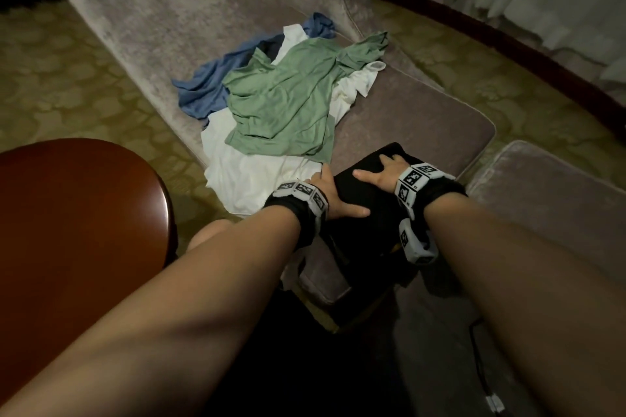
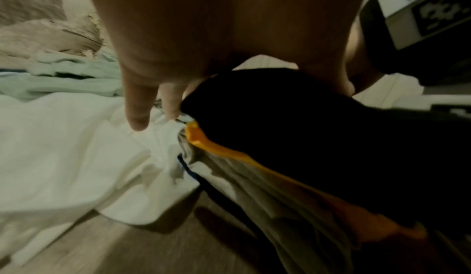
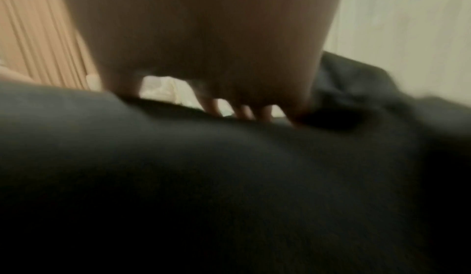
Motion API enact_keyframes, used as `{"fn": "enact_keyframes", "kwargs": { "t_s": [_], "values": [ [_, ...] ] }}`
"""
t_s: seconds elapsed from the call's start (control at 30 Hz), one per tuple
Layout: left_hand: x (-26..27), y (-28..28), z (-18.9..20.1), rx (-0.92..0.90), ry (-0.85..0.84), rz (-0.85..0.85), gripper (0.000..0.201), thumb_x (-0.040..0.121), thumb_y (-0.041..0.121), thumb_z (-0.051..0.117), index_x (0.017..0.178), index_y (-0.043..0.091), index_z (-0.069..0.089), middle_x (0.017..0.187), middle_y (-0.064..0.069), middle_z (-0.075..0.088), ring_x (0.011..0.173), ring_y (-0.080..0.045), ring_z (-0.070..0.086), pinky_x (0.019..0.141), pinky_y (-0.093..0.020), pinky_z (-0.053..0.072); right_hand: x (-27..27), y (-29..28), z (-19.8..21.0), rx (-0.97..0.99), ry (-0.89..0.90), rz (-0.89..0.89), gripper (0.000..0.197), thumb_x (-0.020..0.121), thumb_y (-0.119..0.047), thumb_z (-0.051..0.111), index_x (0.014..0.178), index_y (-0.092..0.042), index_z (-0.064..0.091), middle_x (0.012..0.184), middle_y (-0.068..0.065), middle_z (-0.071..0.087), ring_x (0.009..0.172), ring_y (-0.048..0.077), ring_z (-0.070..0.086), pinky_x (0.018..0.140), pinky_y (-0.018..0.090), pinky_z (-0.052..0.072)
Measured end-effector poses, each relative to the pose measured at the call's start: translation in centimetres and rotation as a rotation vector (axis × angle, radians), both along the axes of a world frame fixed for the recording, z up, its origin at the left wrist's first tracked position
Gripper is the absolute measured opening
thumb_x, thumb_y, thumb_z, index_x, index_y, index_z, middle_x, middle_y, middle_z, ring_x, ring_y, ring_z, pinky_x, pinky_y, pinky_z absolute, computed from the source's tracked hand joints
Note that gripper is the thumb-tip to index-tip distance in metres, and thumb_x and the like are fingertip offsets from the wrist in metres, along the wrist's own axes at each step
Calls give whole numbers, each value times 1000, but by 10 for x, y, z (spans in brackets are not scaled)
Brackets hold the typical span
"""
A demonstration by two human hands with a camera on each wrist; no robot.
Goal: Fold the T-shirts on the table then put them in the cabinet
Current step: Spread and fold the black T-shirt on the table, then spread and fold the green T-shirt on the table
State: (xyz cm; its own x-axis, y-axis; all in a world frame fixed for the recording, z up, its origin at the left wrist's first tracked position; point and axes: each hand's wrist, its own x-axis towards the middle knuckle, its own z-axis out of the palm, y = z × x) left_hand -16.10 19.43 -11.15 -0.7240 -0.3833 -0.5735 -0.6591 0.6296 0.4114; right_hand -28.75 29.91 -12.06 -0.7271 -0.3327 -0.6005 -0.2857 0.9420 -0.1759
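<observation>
A: From the head view, where is the work?

B: Both hands lie on the folded black T-shirt (image 1: pixel 372 193) at the near end of the grey sofa (image 1: pixel 423 118). The left hand (image 1: pixel 333 195) takes its left edge, fingers tucked at the side, thumb on top. The right hand (image 1: pixel 386 171) rests flat, fingers spread. The green T-shirt (image 1: pixel 288 101), white T-shirt (image 1: pixel 244 179) and blue T-shirt (image 1: pixel 203 91) lie heaped farther off, unfolded.

A: And the left wrist view?

B: The left hand (image 2: pixel 178 57) has its fingers (image 2: pixel 137 107) straight beside the black T-shirt (image 2: pixel 318 137); an orange layer (image 2: pixel 203 141) shows beneath.

A: The right wrist?

B: Blurred; right hand's fingers (image 3: pixel 254 111) look laid on the black T-shirt (image 3: pixel 203 177).

A: Which step?

B: Likely squaring or lifting the fold. Next, I'd support it underneath so it stays folded.
</observation>
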Motion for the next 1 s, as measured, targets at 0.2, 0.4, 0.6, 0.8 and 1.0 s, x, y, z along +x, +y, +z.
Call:
{"fn": "enact_keyframes", "kwargs": {
  "t_s": [0.2,0.4,0.6,0.8,1.0],
  "values": [
    [15,-55,25,-17,146,97,109,69,63,72,149,8,21,153,-11,31,138,-27,35,110,-34,33,4,-51,41,-256,146,39,73,86,-50,59,144,-11,37,147,13,39,131,32,43,105,38,39],
    [46,-127,39,-84,213,371,77,87,47,64,146,10,31,147,-10,42,132,-29,43,105,-35,37,31,-133,60,-309,64,207,46,92,-31,57,133,-9,53,138,11,52,126,28,49,106,32,38],
    [81,-181,32,-36,251,578,62,90,42,60,141,13,41,140,-8,50,122,-27,52,103,-39,43,60,-193,42,-244,27,271,45,100,-25,43,141,-8,44,148,13,39,135,29,38,112,32,30],
    [102,-207,24,-14,284,667,50,93,36,58,137,12,47,129,-4,58,105,-21,59,91,-28,43,71,-223,12,-315,54,234,41,104,-18,27,144,-12,37,151,10,36,139,26,30,117,35,12],
    [113,-218,17,-24,304,704,44,92,36,59,130,13,55,126,-3,60,108,-20,58,83,-23,41,64,-227,9,-231,204,280,31,93,-15,52,117,3,60,122,22,59,113,33,56,85,30,43]
  ]
}}
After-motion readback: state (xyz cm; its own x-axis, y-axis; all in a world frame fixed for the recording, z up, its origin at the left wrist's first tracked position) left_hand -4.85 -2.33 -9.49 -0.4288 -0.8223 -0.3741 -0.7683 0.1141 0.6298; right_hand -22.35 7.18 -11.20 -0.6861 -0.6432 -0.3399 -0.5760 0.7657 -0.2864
